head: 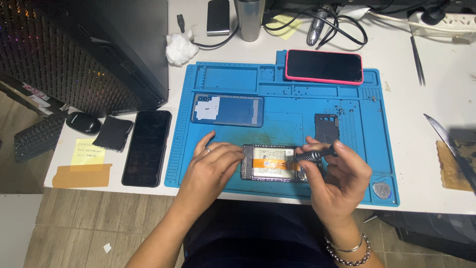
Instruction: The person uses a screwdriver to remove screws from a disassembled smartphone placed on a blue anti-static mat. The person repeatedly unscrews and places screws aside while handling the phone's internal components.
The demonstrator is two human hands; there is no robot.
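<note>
Steadying an opened smartphone (271, 163) on the blue repair mat (297, 106).
Left hand (210, 166) fingers press its left edge; right hand (337, 176) fingers pinch a screwdriver (313, 155). Light, stiff, fragile inside: best held by the frame.

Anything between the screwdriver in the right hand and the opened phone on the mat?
Nothing visible. The right hand holds the screwdriver directly over the right end of the opened phone; the tip itself is hidden behind the fingers. The left hand steadies the phone's left end, clear of the tool. The loose black cover lies apart on the blue mat.
</note>
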